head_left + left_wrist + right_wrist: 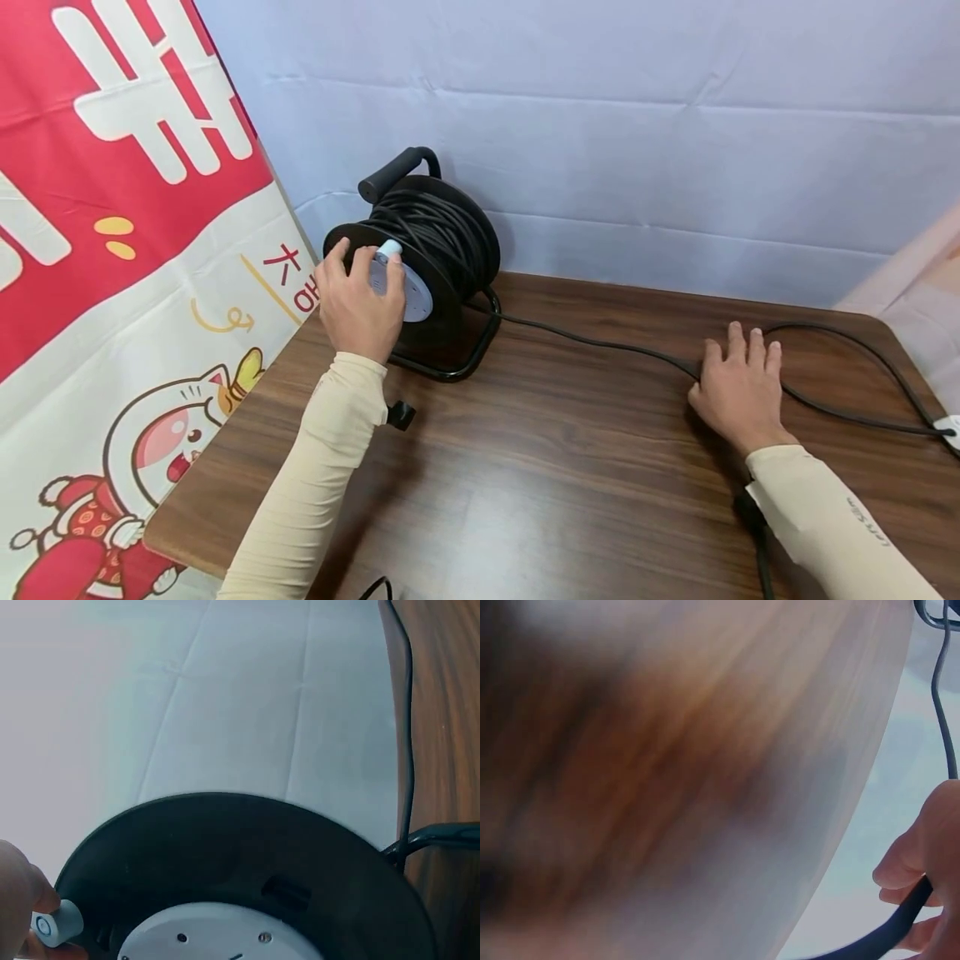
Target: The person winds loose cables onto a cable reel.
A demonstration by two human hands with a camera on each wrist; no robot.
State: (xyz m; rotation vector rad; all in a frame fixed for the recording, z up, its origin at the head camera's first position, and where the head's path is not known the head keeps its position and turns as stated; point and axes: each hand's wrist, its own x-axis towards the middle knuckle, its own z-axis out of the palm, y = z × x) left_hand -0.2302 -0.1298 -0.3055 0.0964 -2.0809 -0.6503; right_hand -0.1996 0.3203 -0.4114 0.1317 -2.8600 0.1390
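A black cable reel stands upright on its tube frame at the left of the table, wound with black cable. My left hand is in front of its near disc and pinches the light grey crank knob near the disc's edge. The reel's pale socket plate is partly behind the fingers. From the reel a single black cable runs right along the table to my right hand. In the right wrist view, thumb and fingers are around the cable.
The brown wooden table backs onto a pale cloth wall. Right of my right hand, the cable loops round to a white piece at the table's edge. A red and white printed banner hangs at the left.
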